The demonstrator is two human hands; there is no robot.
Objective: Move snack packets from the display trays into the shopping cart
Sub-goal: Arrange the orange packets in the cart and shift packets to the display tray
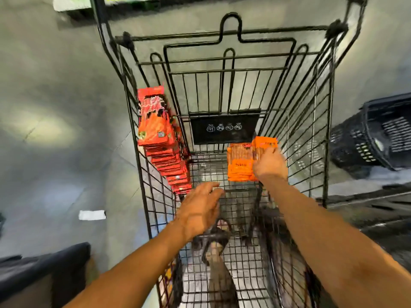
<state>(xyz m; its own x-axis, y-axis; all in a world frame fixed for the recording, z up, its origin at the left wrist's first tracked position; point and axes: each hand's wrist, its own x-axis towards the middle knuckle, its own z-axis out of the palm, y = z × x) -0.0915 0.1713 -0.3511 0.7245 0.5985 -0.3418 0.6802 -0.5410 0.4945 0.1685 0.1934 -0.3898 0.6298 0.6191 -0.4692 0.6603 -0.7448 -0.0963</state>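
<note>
Black wire frames the scene as we lean over the shopping cart (223,130), with a dark plastic basket (378,134) on the floor (55,107) to its right. A long row of red snack packets (155,132) stands on edge along the cart's left wall. Near the right wall, our right hand (270,164) closes its grip round a smaller bundle of orange packets (240,161), low inside the cart. Our left hand (198,207) hovers nearby, fingers spread, holding nothing. We judge the bundle is best lowered upright to the cart's bottom and steadied by the free hand before the grip lets go.
</note>
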